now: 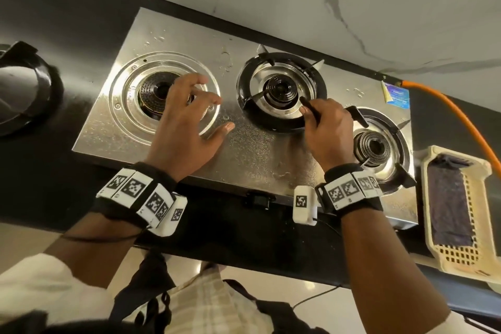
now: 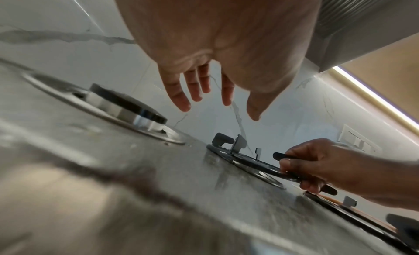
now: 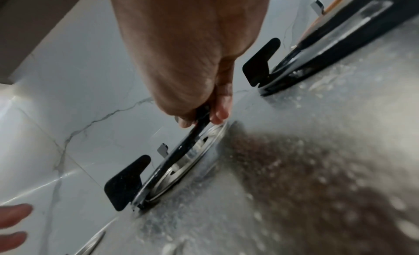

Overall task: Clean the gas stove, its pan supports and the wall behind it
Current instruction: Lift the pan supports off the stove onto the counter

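A wet steel three-burner gas stove (image 1: 244,149) lies on a black counter. The left burner (image 1: 160,92) is bare, with no pan support on it. My left hand (image 1: 189,114) hovers over it, fingers spread, holding nothing (image 2: 217,97). A black ring pan support (image 1: 282,89) sits round the middle burner. My right hand (image 1: 322,127) grips one prong at its near right side, thumb and fingers pinching the black bar (image 3: 201,119). From the left wrist view the right hand (image 2: 317,169) holds the ring's edge. The right burner keeps its pan support (image 1: 385,144).
A marble-patterned white wall (image 1: 325,8) rises behind the stove. An orange gas hose (image 1: 455,111) runs off the stove's right end. A cream plastic basket (image 1: 458,214) with a dark cloth sits at the right. A black round object (image 1: 24,89) lies on the counter at far left.
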Action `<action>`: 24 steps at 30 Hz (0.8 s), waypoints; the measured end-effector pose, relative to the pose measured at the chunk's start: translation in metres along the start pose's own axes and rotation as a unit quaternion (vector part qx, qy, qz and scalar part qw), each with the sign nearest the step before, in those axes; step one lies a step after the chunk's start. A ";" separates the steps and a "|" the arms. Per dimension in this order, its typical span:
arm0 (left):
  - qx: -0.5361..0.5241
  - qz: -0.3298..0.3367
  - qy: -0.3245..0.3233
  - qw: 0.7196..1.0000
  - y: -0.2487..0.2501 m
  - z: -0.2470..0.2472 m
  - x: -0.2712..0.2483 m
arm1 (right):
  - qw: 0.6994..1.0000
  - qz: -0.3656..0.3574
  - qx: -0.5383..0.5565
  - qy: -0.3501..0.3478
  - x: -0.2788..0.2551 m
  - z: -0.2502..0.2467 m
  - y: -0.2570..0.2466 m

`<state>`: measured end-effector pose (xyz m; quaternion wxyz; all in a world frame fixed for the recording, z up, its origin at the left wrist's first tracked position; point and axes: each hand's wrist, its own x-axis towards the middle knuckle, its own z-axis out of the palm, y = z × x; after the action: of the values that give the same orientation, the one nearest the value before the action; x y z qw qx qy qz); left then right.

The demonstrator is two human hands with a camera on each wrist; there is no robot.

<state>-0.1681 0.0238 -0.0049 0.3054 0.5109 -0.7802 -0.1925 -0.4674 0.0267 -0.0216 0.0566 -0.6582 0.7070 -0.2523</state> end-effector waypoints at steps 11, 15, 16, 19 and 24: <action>-0.038 -0.033 -0.120 0.991 0.027 0.018 0.060 | 0.997 0.002 0.037 0.074 -0.010 -0.028 -0.019; -0.062 -0.005 -0.056 0.997 0.021 0.008 0.059 | 0.996 -0.006 0.039 0.077 -0.025 -0.030 -0.044; -0.063 -0.012 -0.050 0.997 0.017 0.003 0.058 | 0.996 -0.011 0.047 0.079 -0.029 -0.028 -0.052; -0.093 -0.048 -0.028 0.994 0.010 -0.012 0.049 | 0.994 -0.027 0.073 0.078 -0.037 -0.023 -0.079; -0.114 -0.093 0.026 0.989 -0.008 -0.062 0.029 | 0.991 -0.050 0.120 0.028 -0.036 -0.016 -0.129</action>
<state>-0.1299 -0.0053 0.0441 0.3626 0.5478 -0.6940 -0.2944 -0.3534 0.0651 0.0387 0.1027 -0.6741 0.6387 -0.3563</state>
